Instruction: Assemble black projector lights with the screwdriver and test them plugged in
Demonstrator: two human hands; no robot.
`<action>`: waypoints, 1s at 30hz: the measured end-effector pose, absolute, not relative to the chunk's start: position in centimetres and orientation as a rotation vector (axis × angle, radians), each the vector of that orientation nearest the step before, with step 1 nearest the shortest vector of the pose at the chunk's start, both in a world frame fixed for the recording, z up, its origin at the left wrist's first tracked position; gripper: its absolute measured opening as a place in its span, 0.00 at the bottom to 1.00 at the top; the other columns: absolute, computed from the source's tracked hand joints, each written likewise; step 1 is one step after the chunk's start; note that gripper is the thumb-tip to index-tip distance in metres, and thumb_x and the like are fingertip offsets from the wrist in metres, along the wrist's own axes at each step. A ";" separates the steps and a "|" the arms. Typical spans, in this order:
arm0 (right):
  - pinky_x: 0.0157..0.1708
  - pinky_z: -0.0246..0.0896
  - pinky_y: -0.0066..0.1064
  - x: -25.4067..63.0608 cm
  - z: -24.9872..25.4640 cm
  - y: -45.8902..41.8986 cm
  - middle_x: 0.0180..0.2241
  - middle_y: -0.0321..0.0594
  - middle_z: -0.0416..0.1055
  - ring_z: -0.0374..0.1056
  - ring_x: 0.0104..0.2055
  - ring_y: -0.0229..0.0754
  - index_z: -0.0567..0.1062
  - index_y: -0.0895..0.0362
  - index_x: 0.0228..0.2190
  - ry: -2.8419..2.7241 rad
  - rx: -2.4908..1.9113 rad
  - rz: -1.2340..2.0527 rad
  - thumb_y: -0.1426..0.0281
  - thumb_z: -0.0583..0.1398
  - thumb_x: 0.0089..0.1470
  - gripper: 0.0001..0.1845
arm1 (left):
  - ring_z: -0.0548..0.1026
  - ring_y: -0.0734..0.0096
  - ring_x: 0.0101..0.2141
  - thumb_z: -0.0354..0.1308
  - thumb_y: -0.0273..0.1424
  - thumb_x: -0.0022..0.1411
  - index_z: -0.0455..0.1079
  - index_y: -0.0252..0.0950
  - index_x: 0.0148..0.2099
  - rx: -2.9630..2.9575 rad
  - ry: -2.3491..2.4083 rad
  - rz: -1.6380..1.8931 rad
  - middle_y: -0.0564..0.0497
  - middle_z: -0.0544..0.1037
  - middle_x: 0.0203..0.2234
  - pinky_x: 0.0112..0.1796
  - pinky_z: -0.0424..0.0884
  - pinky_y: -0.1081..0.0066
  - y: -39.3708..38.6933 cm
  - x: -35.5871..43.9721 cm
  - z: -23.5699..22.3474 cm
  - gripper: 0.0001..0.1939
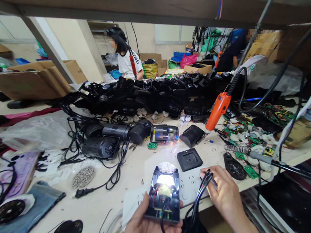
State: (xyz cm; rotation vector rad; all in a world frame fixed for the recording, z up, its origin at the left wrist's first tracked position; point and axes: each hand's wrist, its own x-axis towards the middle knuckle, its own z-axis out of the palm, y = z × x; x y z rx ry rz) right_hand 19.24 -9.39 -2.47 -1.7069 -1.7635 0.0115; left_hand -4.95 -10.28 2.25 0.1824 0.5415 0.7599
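Observation:
My left hand [144, 225] holds an opened black lamp housing [176, 202] from below, its fingers wrapped around the lower end. Inside the housing a white light glows brightly, and red wires and a small circuit board show beneath it. A round faceted lens [166, 168] sits at its top end. My right hand [225, 192] is closed around a folded bundle of black power cord [198, 200], which hangs in loops towards the housing. Just beyond lies a square black tray-like part [189, 159]. An orange electric screwdriver [218, 112] hangs to the upper right.
Several black housings [99, 147] with cords lie at centre left, near a heap of small metal parts [83, 176]. Green circuit boards [251, 171] and a soldering iron [261, 157] are on the right. Black parts [148, 95] are piled behind. A person [129, 62] is across the bench.

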 end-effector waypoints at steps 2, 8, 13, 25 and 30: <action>0.39 0.65 0.37 19.1 -2.3 -9.4 0.34 0.43 0.72 0.68 0.38 0.47 0.76 0.54 0.38 -1.751 -1.704 0.007 0.70 0.53 0.61 0.11 | 0.80 0.54 0.34 0.58 0.41 0.61 0.71 0.26 0.46 0.144 0.545 0.780 0.33 0.80 0.39 0.37 0.73 0.63 -10.2 -4.9 2.5 0.21; 0.39 0.65 0.37 18.9 -2.0 -9.4 0.34 0.42 0.72 0.68 0.38 0.47 0.75 0.54 0.38 -1.733 -1.692 -0.011 0.68 0.53 0.62 0.11 | 0.80 0.57 0.33 0.58 0.40 0.62 0.72 0.28 0.45 0.099 0.548 0.812 0.34 0.81 0.37 0.36 0.72 0.64 -10.1 -4.7 3.0 0.19; 0.41 0.64 0.39 18.9 -2.2 -9.4 0.35 0.43 0.72 0.68 0.39 0.48 0.75 0.55 0.38 -1.732 -1.707 0.004 0.69 0.52 0.62 0.11 | 0.80 0.57 0.34 0.58 0.41 0.61 0.71 0.28 0.45 0.062 0.586 0.832 0.36 0.81 0.36 0.38 0.73 0.64 -10.1 -4.5 3.1 0.19; 0.40 0.65 0.39 18.9 -2.2 -9.3 0.35 0.44 0.72 0.68 0.38 0.48 0.75 0.55 0.36 -1.734 -1.702 -0.021 0.70 0.53 0.61 0.10 | 0.81 0.58 0.35 0.59 0.42 0.61 0.68 0.29 0.49 0.103 0.590 0.839 0.35 0.81 0.40 0.39 0.74 0.65 -9.9 -4.7 2.7 0.22; 0.41 0.64 0.39 18.9 -2.3 -9.3 0.35 0.43 0.72 0.67 0.38 0.48 0.75 0.55 0.36 -1.727 -1.696 -0.014 0.70 0.52 0.61 0.11 | 0.81 0.58 0.35 0.58 0.43 0.61 0.70 0.29 0.48 0.100 0.570 0.841 0.35 0.81 0.40 0.39 0.74 0.65 -9.9 -4.6 2.7 0.22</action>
